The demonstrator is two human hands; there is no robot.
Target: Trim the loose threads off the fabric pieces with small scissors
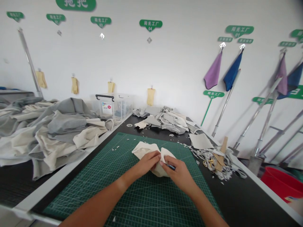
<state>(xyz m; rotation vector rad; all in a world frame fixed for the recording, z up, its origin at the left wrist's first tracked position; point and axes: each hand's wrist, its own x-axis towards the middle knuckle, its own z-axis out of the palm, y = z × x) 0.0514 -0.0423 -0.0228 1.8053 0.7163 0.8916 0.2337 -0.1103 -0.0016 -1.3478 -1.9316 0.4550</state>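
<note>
A piece of cream fabric (pixel 147 148) is bunched up between both hands above the green cutting mat (pixel 94 176). My left hand (pixel 149 162) is closed, pinching the fabric at its middle. Close beside it, my right hand (pixel 176 171) is closed too, fingertips at the fabric's edge. From its fingers juts the dark blue handle of a small slim tool (pixel 171 167); the tool's working end is hidden. The fingertips of both hands almost meet.
Grey and cream fabric pieces (pixel 66 123) heap up on the left. A clear plastic box (pixel 106 108) and a pile of grey scraps (pixel 165 119) stand at the back. Trimmings (pixel 217 160) lie right, beyond them a red bucket (pixel 281 183).
</note>
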